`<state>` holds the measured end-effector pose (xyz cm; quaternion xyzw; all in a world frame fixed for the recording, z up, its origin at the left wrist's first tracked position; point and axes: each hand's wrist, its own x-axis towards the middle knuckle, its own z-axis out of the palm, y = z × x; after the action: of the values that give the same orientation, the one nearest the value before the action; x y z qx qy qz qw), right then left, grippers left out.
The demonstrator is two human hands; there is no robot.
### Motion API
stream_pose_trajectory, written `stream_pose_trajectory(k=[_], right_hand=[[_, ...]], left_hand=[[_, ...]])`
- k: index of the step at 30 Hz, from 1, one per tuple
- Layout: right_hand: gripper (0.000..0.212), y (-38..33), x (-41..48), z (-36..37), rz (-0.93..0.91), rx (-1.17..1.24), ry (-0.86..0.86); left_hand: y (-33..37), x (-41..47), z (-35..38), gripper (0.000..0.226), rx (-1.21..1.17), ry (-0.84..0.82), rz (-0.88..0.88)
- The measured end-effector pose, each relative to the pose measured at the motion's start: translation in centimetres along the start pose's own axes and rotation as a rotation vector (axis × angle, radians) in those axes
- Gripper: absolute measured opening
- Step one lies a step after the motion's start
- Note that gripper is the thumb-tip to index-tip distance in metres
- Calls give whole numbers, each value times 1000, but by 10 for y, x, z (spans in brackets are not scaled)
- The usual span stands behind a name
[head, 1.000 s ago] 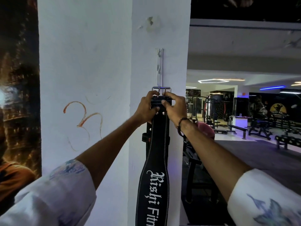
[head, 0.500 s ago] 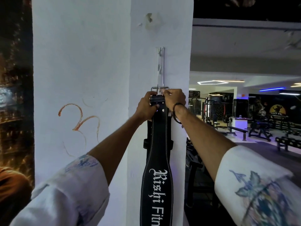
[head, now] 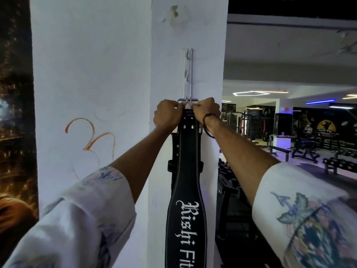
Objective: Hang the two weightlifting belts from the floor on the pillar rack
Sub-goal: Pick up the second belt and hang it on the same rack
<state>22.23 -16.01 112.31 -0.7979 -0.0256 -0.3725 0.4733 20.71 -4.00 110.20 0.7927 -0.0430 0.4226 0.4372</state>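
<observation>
A black weightlifting belt (head: 188, 171) with white lettering hangs down the front of the white pillar (head: 116, 74). Its metal buckle (head: 188, 100) sits at the lower end of the white vertical rack (head: 187, 74) with small hooks. My left hand (head: 167, 115) grips the belt's top from the left. My right hand (head: 205, 111), with a dark wrist band, grips it from the right. A second black belt (head: 174, 151) hangs behind the first, mostly hidden, its holes and loop showing at the left edge.
A dark poster (head: 15, 113) covers the wall left of the pillar. An orange scribble (head: 90, 136) marks the pillar's side. Gym benches and machines (head: 301, 149) fill the dim room to the right, and equipment (head: 231, 180) stands close beside the pillar.
Both hands have shifted up the belt to just under the buckle and closed tighter together. The buckle has come to the rack's lower end. The view has moved closer.
</observation>
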Motion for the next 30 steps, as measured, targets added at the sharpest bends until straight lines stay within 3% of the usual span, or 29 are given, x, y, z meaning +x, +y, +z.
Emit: stream_pose_trajectory(k=[10, 14, 17, 21, 23, 27, 30], right_hand=[[31, -1, -4, 1, -3, -62, 2], [24, -4, -9, -2, 8, -83, -40], [25, -3, -12, -9, 19, -71, -170], [56, -1, -36, -24, -2, -89, -351], [60, 2, -49, -29, -80, -193, -357], [47, 4, -81, -42, -210, -436, -313], [61, 2, -108, -61, -267, -573, -281]], left_hand=[[9, 5, 0, 32, 116, 14, -31], [7, -5, -6, 27, 142, -54, 20], [2, -14, -12, 28, 218, -176, 99], [-12, -34, -30, 49, 357, -323, 241], [-15, -43, -40, 45, 395, -328, 282], [-9, -59, -64, 50, 510, -324, 292], [-5, -73, -79, 68, 649, -305, 361]])
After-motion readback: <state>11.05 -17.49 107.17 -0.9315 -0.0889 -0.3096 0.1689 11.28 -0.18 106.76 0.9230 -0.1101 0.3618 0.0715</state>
